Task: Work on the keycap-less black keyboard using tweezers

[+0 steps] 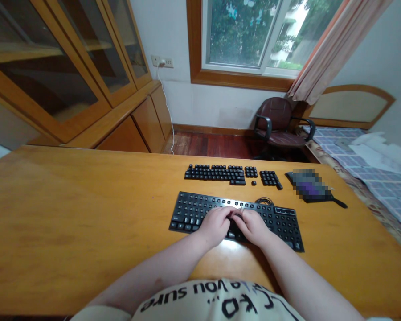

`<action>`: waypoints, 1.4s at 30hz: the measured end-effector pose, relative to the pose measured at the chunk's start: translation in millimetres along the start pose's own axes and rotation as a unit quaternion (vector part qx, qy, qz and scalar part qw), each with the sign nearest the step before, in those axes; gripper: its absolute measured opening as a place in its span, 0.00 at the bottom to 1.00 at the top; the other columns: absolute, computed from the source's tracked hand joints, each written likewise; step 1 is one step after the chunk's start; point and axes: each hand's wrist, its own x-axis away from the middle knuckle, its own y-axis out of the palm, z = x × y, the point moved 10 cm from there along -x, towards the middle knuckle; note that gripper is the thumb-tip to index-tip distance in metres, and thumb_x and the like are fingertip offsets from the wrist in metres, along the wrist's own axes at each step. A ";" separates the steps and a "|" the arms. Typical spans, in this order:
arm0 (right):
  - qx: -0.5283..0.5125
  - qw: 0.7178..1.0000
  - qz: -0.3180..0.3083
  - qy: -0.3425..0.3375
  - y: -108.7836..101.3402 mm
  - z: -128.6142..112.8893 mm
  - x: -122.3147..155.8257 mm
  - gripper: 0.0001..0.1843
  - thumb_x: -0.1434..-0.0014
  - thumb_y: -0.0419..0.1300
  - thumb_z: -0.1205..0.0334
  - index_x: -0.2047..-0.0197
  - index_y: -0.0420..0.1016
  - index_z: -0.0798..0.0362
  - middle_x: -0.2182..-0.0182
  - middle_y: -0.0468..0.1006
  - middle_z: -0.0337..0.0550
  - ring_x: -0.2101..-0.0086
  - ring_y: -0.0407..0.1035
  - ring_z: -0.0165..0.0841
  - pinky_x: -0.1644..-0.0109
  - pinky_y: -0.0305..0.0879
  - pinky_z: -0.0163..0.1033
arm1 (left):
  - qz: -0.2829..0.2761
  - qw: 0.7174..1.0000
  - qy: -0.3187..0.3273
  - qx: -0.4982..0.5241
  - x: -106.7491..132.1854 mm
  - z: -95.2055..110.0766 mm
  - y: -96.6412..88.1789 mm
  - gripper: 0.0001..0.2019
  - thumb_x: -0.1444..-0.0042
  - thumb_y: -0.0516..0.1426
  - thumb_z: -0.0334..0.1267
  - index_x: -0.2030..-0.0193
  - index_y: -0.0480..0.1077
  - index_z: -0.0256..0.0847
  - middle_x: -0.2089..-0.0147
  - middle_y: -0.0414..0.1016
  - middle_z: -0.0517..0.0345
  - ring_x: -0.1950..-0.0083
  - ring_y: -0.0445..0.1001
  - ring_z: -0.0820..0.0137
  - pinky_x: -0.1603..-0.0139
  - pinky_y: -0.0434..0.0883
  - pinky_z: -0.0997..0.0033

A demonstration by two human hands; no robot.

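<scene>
A black keyboard frame [280, 223] lies on the wooden desk [70, 214] in front of me, most of its keycaps off. My left hand [215, 225] and my right hand [254, 226] rest on its middle, side by side, fingertips curled and meeting over a small thing I cannot make out. Behind the frame, loose black keycaps [217, 173] are laid out in keyboard order, with a small block [251, 171], a single cap [253, 183] and a numpad group [270, 178].
A dark blurred pad [309, 185] with a black tool at its corner lies at the right of the desk. Beyond the desk stand a wooden glass-door cabinet [63, 76], a brown office chair [279, 125], a bed [370, 169] and a window.
</scene>
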 end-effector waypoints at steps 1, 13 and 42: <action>-0.008 1.000 0.013 0.004 -1.4 2.3 1.1 0.12 0.38 0.48 0.62 0.62 0.71 0.54 0.69 0.78 0.46 0.69 0.72 0.33 0.64 0.65 0.37 | -0.005 1.000 0.003 -0.011 -0.1 0.4 0.9 0.24 0.55 0.47 0.23 0.52 0.69 0.44 0.54 0.75 0.56 0.53 0.70 0.64 0.50 0.65 0.63; -0.027 0.995 0.090 0.031 -11.7 13.3 7.5 0.16 0.37 0.45 0.61 0.71 0.68 0.53 0.78 0.72 0.41 0.75 0.68 0.31 0.69 0.64 0.35 | -0.054 0.989 0.030 -0.133 1.1 9.1 16.1 0.25 0.57 0.59 0.37 0.48 0.63 0.39 0.57 0.73 0.50 0.55 0.69 0.57 0.50 0.61 0.56; 0.020 0.986 -0.060 -0.157 3.6 -30.0 4.7 0.12 0.38 0.48 0.60 0.66 0.71 0.52 0.75 0.75 0.44 0.71 0.70 0.33 0.64 0.64 0.37 | 0.066 0.988 -0.037 0.135 2.0 -18.4 -3.9 0.22 0.49 0.46 0.23 0.49 0.65 0.41 0.54 0.72 0.54 0.53 0.70 0.68 0.48 0.68 0.63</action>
